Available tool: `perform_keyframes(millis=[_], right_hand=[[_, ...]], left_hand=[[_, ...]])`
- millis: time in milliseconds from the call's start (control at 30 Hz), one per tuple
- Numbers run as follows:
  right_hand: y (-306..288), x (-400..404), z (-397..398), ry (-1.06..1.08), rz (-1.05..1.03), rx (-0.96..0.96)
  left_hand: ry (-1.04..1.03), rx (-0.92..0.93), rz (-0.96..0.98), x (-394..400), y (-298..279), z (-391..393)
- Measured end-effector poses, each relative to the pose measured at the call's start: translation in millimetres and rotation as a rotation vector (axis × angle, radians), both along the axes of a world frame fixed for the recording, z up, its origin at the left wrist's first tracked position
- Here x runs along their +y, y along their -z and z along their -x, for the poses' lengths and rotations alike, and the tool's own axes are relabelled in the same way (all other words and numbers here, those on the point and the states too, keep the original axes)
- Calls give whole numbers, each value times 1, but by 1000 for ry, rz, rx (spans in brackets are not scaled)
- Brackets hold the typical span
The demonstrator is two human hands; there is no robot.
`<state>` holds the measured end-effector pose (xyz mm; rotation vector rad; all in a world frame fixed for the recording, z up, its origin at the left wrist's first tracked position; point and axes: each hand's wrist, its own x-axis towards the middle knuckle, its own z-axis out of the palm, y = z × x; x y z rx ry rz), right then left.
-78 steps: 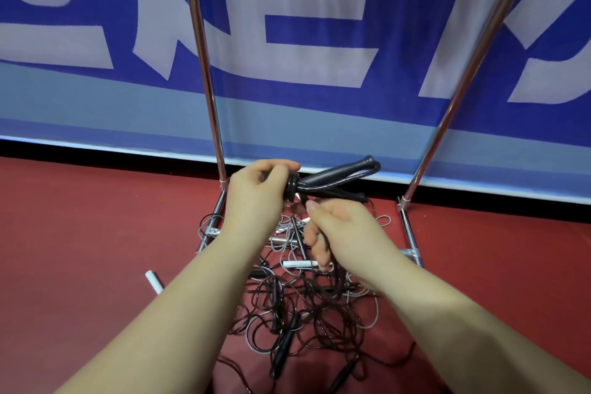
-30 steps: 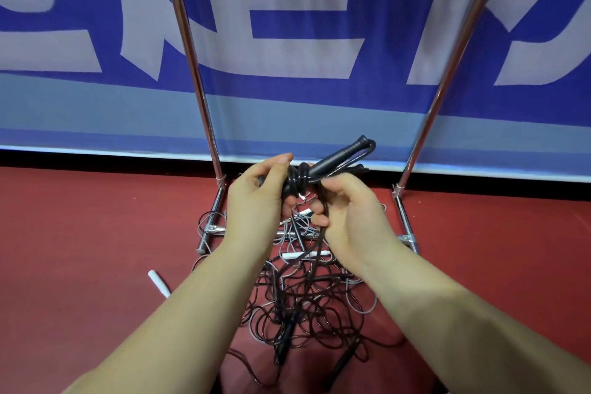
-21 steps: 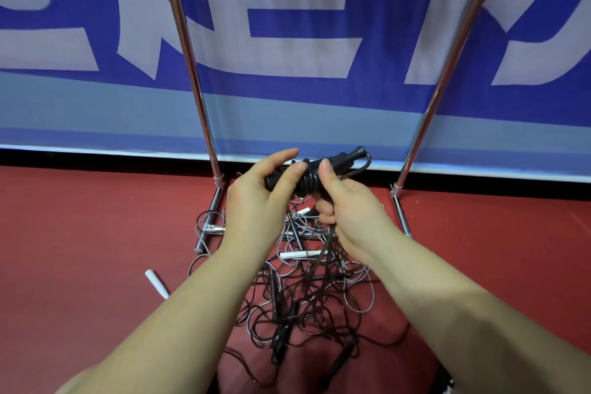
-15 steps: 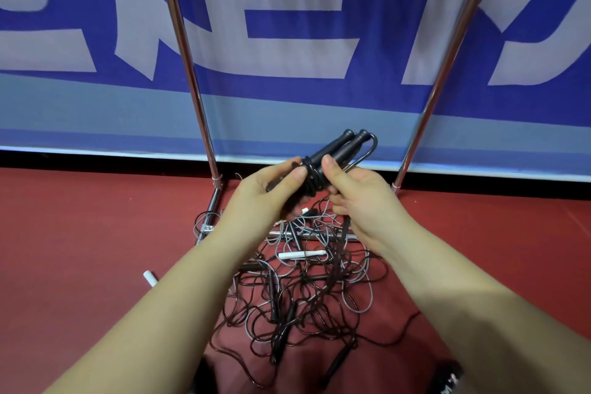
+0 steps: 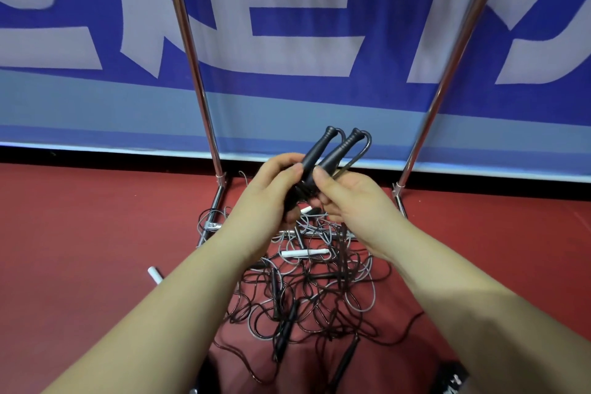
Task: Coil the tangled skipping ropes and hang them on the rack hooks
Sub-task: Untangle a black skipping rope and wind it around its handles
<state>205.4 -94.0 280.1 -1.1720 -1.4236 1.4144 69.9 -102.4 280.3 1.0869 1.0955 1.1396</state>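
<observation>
Black rope handles (image 5: 332,153), two of them side by side, stick up and away from between both hands, tips toward the banner (image 5: 287,41). Left hand (image 5: 271,192): fingers curled round the lower ends of the handles, thumb on top. Right hand (image 5: 355,198): thumb and fingers pinching the same bundle from the other side; a loop of cord (image 5: 363,153) arcs out just past the right fingertips. Step in hand, as I judge it: one rope gathered at its handles, its cord not yet fully coiled, for a dark strand appears to trail down from under the fingers into the tangle of ropes (image 5: 307,291) on the red floor (image 5: 96,233) below the wrists. Next move likely calls for drawing that strand free of the pile without dragging others, wrapping it, then lifting to a hook; no hooks are in view, so they must lie above the frame. Room: two metal rack poles (image 5: 192,57) rise either side beyond the fingers, with open space between them and upward. Below the fingers the rack base bars (image 5: 212,217) and loose white handles (image 5: 303,253) crowd the floor; snagging there is the risk.
</observation>
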Motion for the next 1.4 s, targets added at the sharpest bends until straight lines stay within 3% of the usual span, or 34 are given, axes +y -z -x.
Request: perform_keyframes(millis=[100,200,400,633,733,933,1067,1233,1400], right_hand=[[-4,-1,-3,-105,-34,-47],[-4,-1,0,-28,-103,-96],[-9,-7,5,103,-53,156],[-10,-4,8,165,56,248],[-11,-4,8,170,29,242],[-13,-6,4,13,-177,-66],[-1,4,-4,-75,-125,-268],[4,6,-17,-76,-36,-414],[-1,1,-27,-151,-190,-617]], left_hand=[[-22,-8,-5,2,0,1],[-48,-26,38,4,1,0],[-25,79,-42,2,2,-6],[146,-186,-1,0,-2,-5],[147,-176,-26,-2,-1,-3],[-3,-40,-78,5,6,7],[-55,142,-129,12,13,16],[-136,216,-144,18,19,23],[-271,353,-102,25,26,37]])
